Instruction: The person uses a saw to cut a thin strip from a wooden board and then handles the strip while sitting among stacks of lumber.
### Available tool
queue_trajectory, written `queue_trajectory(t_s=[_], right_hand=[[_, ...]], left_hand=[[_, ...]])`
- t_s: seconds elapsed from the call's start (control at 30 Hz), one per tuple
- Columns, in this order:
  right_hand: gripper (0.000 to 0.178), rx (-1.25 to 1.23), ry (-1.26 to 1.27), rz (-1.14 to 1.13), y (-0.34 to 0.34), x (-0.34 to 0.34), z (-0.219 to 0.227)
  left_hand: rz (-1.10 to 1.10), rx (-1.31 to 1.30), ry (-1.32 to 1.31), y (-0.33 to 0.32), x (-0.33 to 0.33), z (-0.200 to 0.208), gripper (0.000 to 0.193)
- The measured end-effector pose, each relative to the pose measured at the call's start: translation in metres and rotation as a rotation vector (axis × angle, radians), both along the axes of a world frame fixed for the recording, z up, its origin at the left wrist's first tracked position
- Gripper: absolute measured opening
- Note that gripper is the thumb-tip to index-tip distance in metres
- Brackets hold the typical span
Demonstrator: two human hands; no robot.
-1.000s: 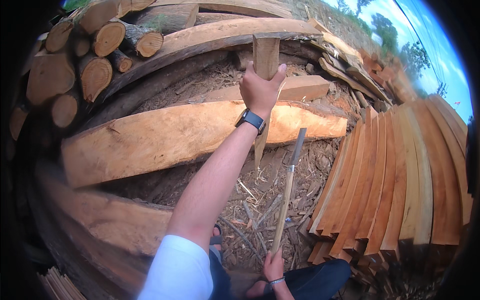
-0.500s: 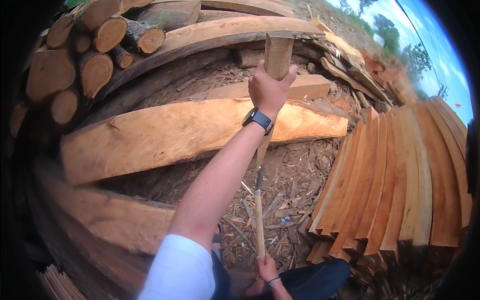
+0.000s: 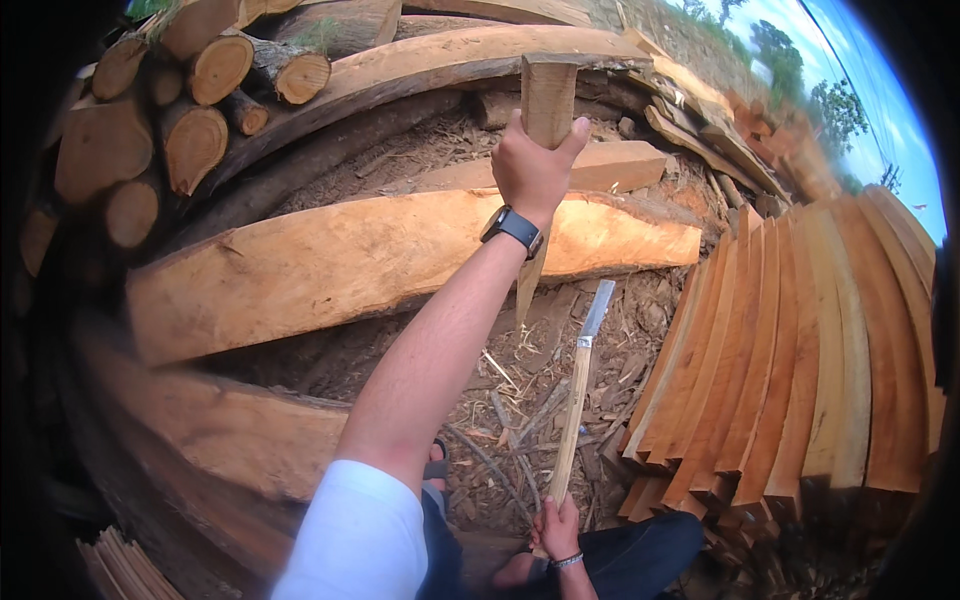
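My left hand (image 3: 533,175), with a dark watch on its wrist, is wrapped round the upper part of a wooden stake (image 3: 549,105). The stake stands nearly upright and narrows to a point at its lower end. Lower in the view, my right hand (image 3: 557,528), wearing a bracelet, grips the long wooden handle of a machete (image 3: 570,425). Its metal blade points up and away from me, to the right of the stake's tip and apart from it. Behind the stake lies a broad sawn slab (image 3: 330,265).
Cut logs (image 3: 195,150) are piled at the far left. A large stack of sawn planks (image 3: 790,350) fills the right side. Wood chips and sticks litter the ground (image 3: 490,430) between. Another slab (image 3: 230,430) lies at lower left, near my sandalled foot (image 3: 436,465).
The machete's blade has swung to the right, away from the stake's lower end. My right hand has shifted slightly right with it. The stake has moved a little up and left.
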State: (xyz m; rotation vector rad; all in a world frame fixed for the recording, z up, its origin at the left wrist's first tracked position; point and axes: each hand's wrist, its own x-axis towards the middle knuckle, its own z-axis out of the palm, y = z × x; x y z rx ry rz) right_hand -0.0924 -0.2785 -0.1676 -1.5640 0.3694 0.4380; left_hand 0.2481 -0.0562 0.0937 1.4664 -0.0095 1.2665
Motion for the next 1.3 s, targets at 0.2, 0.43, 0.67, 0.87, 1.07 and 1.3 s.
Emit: queue_trajectory(t_s=[0.2,0.43,0.67,0.87,1.07,1.3], right_hand=[[0.023,-0.707,-0.596,0.12,-0.007,0.001,-0.04],[0.028,-0.603,-0.045,0.381,0.003,-0.004,-0.009],[0.022,-0.43,-0.231,0.0,0.011,0.005,0.016],[0.03,-0.762,-0.057,0.465,-0.002,0.001,-0.025],[0.027,-0.678,-0.194,0.256,0.01,0.001,-0.012],[0.027,-0.862,-0.196,0.203,0.01,0.01,-0.025]], left_hand=[[-0.025,0.005,-0.006,-0.005,0.001,0.002,0.05],[-0.006,0.009,0.011,-0.007,-0.002,0.001,0.051],[0.009,0.009,0.015,-0.002,-0.001,0.0,0.051],[0.013,0.007,0.013,-0.005,0.0,0.002,0.052],[0.007,0.016,0.019,-0.003,0.0,0.0,0.052],[0.01,0.015,0.061,-0.004,-0.002,0.0,0.048]])
